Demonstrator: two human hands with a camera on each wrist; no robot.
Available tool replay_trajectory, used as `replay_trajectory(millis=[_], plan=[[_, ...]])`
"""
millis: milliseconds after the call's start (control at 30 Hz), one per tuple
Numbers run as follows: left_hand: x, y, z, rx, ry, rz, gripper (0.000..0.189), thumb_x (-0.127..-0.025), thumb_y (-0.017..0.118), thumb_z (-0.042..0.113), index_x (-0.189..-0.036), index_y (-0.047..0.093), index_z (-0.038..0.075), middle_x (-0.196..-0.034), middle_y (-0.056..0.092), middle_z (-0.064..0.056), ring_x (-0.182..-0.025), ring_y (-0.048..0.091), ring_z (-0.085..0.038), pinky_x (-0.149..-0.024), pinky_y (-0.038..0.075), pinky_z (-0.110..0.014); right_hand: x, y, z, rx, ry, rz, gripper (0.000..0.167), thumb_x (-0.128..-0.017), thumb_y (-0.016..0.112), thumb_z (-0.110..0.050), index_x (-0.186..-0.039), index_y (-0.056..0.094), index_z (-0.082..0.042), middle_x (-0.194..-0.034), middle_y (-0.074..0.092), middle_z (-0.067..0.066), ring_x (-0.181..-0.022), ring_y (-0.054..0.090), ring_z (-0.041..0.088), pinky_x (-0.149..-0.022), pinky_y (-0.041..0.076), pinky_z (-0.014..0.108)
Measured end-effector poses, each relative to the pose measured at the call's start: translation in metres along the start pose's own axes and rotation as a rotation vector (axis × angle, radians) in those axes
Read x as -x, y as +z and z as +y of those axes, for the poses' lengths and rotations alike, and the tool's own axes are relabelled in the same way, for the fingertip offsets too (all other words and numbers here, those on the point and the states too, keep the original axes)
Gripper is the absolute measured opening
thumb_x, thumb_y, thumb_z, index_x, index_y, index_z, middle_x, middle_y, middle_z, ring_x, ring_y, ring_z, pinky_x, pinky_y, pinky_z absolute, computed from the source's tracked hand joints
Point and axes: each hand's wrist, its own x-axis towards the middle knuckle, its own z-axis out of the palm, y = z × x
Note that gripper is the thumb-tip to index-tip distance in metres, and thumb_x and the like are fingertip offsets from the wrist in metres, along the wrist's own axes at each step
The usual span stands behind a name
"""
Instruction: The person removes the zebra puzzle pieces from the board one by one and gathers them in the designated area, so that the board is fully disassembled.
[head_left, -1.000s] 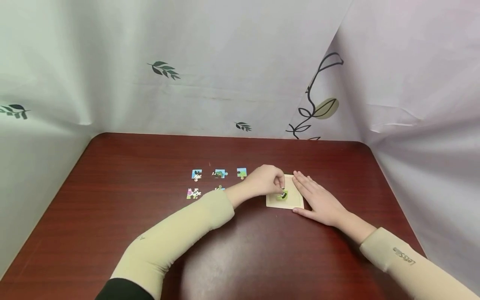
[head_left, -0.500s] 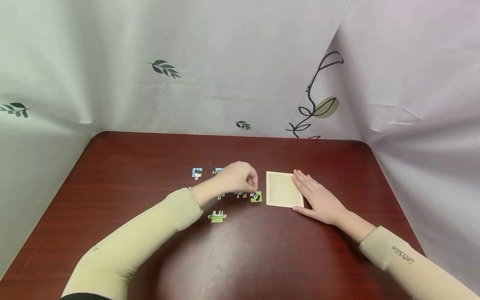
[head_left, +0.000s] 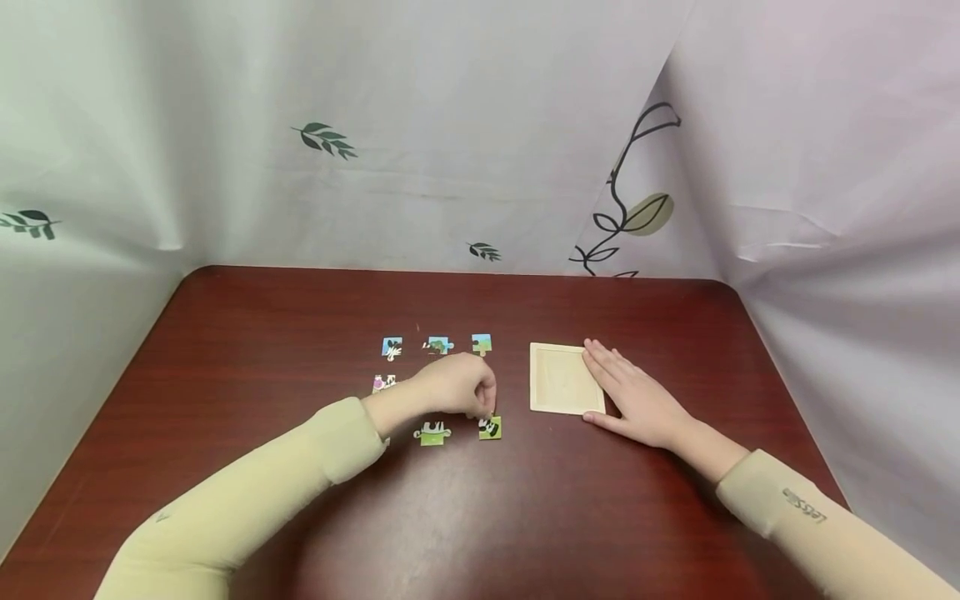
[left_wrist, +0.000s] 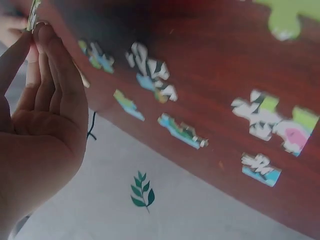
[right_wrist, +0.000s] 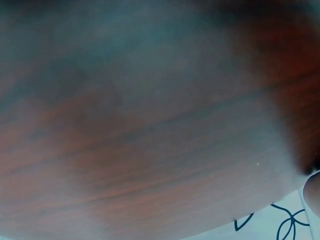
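My left hand (head_left: 456,385) pinches a green jigsaw piece with a panda (head_left: 490,429) by its far edge, at the near right of the loose pieces. In the left wrist view that piece (left_wrist: 33,15) appears edge-on between thumb and fingers. The square wooden puzzle tray (head_left: 537,379) lies to the right, its visible floor bare. My right hand (head_left: 637,402) rests along the tray's right edge, fingers straight and thumb at the near corner. The right wrist view shows mostly blurred table and a fingertip.
Loose jigsaw pieces lie left of the tray: a zebra-head piece (head_left: 392,348), a blue-green piece (head_left: 439,345), a sky-and-grass piece (head_left: 482,342), a pink-and-white piece (head_left: 381,383) and a green-and-white piece (head_left: 432,434). My left forearm partly covers others. A patterned curtain stands behind the table.
My left hand has carried the panda piece from over the tray leftward, then toward the near side of the loose pieces. My right hand stays at the tray's edge.
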Motion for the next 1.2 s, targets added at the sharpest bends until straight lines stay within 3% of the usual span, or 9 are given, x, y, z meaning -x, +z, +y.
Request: replay_trajectory(millis=[167, 400, 600, 967, 1200], plan=[[0.004, 0.009, -0.007, -0.042, 0.003, 0.009, 0.019, -0.085, 0.079, 0.007, -0.074, 0.076, 0.021, -0.064, 0.066, 0.01, -0.061, 0.056, -0.002, -0.061, 0.045, -0.019, -0.002, -0.001, 0.0, 0.003, 0.002, -0.01, 0.095, -0.101, 0.066, -0.055, -0.164, 0.028, 0.004, -0.174, 0.025, 0.022, -0.162, 0.026, 0.037, -0.135, 0.002, 0.028], [0.006, 0.012, -0.014, -0.033, -0.006, 0.027, 0.017, -0.087, 0.081, 0.009, -0.075, 0.075, 0.02, -0.068, 0.068, 0.01, -0.062, 0.056, -0.001, -0.062, 0.046, -0.019, -0.005, -0.002, -0.003, 0.004, 0.025, -0.037, 0.098, -0.097, 0.073, -0.05, -0.165, 0.028, 0.004, -0.175, 0.024, 0.021, -0.162, 0.027, 0.038, -0.134, 0.02, 0.046], [0.006, 0.014, -0.018, -0.009, 0.0, 0.032, 0.014, -0.088, 0.081, 0.01, -0.079, 0.075, 0.019, -0.069, 0.069, 0.009, -0.063, 0.056, 0.0, -0.065, 0.048, -0.018, -0.005, -0.004, -0.004, -0.002, 0.044, -0.061, 0.098, -0.096, 0.073, -0.049, -0.165, 0.027, 0.004, -0.176, 0.022, 0.02, -0.163, 0.025, 0.038, -0.133, 0.023, 0.051], [0.005, 0.008, -0.018, 0.024, -0.006, 0.018, 0.007, -0.09, 0.081, 0.012, -0.087, 0.075, 0.016, -0.074, 0.071, 0.007, -0.067, 0.059, -0.001, -0.072, 0.05, -0.021, -0.002, -0.006, -0.004, -0.003, 0.062, -0.071, 0.098, -0.096, 0.074, -0.047, -0.165, 0.027, 0.005, -0.176, 0.021, 0.021, -0.163, 0.024, 0.039, -0.133, 0.022, 0.051], [0.018, -0.005, -0.031, 0.028, 0.003, 0.083, 0.003, -0.091, 0.079, 0.012, -0.091, 0.076, 0.012, -0.078, 0.074, 0.006, -0.071, 0.063, -0.002, -0.076, 0.053, -0.024, -0.005, -0.007, -0.005, 0.005, 0.057, -0.081, 0.098, -0.097, 0.072, -0.05, -0.165, 0.026, 0.005, -0.176, 0.02, 0.021, -0.163, 0.023, 0.039, -0.132, 0.024, 0.054]])
